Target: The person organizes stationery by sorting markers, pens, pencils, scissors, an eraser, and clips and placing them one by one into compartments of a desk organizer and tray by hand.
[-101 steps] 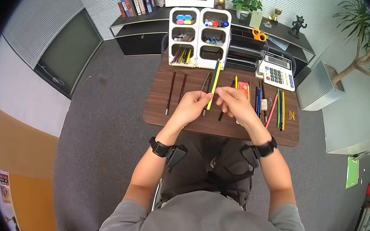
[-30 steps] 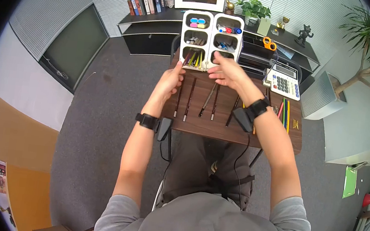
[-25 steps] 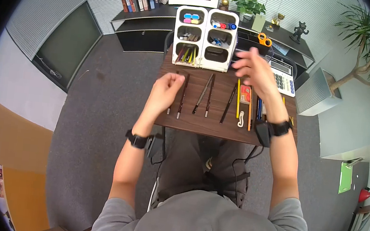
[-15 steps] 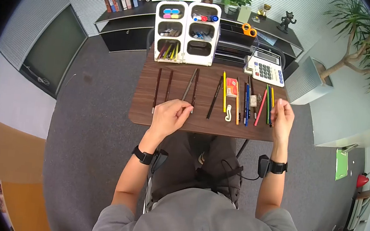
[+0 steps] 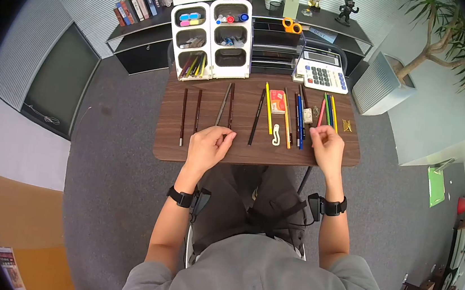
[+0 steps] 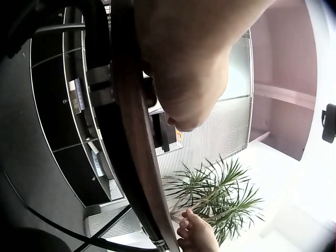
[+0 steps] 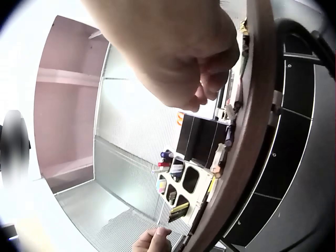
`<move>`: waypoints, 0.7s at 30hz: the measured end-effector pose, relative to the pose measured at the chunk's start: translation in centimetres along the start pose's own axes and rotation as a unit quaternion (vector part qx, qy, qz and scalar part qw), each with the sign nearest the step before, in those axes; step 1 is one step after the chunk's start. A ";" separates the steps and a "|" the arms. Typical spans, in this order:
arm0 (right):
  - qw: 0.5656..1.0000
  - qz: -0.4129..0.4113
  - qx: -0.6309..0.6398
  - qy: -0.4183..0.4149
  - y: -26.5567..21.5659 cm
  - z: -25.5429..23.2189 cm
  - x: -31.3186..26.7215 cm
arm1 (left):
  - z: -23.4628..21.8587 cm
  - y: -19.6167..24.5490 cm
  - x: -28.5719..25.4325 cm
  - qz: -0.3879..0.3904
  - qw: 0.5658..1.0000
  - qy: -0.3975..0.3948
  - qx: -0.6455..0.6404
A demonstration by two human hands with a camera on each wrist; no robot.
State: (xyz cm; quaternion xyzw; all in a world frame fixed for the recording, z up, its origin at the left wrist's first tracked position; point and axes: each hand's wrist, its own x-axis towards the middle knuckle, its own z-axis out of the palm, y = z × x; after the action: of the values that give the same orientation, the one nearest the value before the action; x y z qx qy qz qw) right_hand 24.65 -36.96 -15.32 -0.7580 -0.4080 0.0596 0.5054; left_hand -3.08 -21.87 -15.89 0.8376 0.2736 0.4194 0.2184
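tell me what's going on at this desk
Someone is sitting at a brown table with pencils spread in a loose row. Their left hand is at the near ends of some dark pencils, and their right hand is at the near ends of the red and green ones. Whether the fingers grip any pencil is hard to tell. A white organizer at the back holds markers and more pencils, with a calculator to the right.

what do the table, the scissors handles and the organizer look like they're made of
Table: brown wood or wood-look laminate, satin, going by its streaky grain.
Scissors handles: probably smooth plastic, from the solid orange colour.
Organizer: likely white plastic with a slight sheen, judging by its rounded molded openings.
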 end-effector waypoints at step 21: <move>0.969 0.061 -0.214 -0.109 -3.3 1.6 0.2 | 8.4 4.6 6.9 -0.134 0.958 -0.170 0.187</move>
State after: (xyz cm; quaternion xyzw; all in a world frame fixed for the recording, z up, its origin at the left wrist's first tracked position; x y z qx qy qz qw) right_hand 22.16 -35.13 -13.35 -0.8609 -0.4170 0.0835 0.2792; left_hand 8.49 -22.11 -13.77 0.8780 0.4158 0.1788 0.1558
